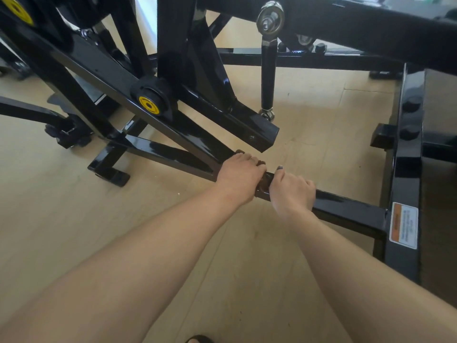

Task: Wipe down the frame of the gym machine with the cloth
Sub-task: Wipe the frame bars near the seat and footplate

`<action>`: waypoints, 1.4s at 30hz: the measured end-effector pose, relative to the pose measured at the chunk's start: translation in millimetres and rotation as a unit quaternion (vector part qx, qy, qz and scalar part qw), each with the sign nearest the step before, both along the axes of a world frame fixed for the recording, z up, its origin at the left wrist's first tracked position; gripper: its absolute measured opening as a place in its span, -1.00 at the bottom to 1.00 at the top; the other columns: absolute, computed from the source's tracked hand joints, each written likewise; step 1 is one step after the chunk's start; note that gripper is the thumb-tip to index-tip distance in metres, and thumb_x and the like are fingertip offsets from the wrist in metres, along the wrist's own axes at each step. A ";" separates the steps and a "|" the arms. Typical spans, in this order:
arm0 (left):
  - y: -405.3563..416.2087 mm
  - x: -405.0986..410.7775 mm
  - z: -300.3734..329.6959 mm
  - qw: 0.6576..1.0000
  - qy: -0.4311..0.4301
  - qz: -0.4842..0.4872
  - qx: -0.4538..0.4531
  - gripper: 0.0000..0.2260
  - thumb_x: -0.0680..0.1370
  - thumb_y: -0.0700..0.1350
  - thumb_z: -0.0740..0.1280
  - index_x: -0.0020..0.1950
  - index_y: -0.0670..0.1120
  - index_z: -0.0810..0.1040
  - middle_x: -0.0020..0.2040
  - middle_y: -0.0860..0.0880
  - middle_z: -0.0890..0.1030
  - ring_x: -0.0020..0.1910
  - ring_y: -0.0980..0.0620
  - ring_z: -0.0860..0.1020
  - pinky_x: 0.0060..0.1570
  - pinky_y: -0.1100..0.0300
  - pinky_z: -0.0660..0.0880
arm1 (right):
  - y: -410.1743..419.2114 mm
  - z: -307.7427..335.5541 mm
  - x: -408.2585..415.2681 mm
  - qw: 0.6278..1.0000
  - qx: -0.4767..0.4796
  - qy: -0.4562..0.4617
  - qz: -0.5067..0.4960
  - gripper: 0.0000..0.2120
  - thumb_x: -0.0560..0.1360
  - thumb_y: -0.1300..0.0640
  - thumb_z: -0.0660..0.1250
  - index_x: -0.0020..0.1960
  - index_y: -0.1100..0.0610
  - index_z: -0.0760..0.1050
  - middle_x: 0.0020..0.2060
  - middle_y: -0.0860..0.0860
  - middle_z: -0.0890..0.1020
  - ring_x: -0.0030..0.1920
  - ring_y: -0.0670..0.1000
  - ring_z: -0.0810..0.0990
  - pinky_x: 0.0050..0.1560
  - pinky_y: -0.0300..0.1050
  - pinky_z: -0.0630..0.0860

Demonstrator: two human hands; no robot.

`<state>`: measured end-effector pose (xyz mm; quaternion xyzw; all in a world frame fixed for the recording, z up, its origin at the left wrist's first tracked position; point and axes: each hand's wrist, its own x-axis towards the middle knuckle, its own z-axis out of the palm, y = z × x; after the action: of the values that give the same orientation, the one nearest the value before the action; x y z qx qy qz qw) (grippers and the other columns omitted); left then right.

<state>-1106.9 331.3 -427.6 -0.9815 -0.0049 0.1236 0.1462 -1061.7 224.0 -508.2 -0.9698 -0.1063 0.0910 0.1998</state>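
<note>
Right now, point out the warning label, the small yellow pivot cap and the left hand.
warning label point(403, 225): head view, middle of the sticker.
small yellow pivot cap point(148, 105): head view, centre of the yellow disc.
left hand point(241, 175): head view, back of the hand.

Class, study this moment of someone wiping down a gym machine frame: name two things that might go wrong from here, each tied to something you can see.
1. Both hands, left hand and right hand, curl round the low frame bar; no cloth is clearly visible, so wiping may be poor.
2. The open-ended square tube hangs just above the left hand; its corner might scrape the knuckles.
</note>
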 end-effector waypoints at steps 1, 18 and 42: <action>-1.8 0.0 0.3 1.000 -0.002 0.007 -0.013 -0.43 0.49 -0.02 0.51 0.47 0.04 0.42 0.38 -0.04 0.51 0.42 -0.09 0.40 0.48 0.00 0.28 | -0.1 1.8 0.4 1.000 0.001 0.004 0.007 -0.62 0.72 0.04 -0.07 0.22 0.02 0.52 -0.22 -0.06 0.48 -0.14 0.05 0.41 0.08 0.01 0.34; 12.4 -43.3 62.7 0.989 -0.111 -0.036 -0.094 -0.55 0.45 -0.02 0.48 0.33 0.03 0.52 0.21 0.00 0.59 0.16 -0.03 0.56 0.09 0.04 0.60 | -8.7 19.2 11.5 0.992 0.028 0.113 0.050 -0.52 0.70 0.25 -0.02 0.61 0.13 0.15 0.20 0.10 0.60 0.18 0.19 0.55 0.05 0.03 0.28; -12.1 29.0 30.0 0.974 -0.158 -0.158 -0.023 -0.49 0.42 -0.14 0.55 0.36 -0.03 0.55 0.41 -0.10 0.54 0.48 -0.12 0.42 0.51 -0.04 0.33 | -7.6 19.8 43.0 0.825 0.410 0.292 -0.257 -0.39 0.66 -0.15 -0.15 -0.08 0.03 0.65 0.01 0.10 0.71 0.06 0.16 0.61 0.25 0.04 0.47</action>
<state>-1077.9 319.2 -397.6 -0.9800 0.1305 -0.0576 0.1387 -1018.7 216.4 -488.4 -0.7185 0.1830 0.2634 0.6171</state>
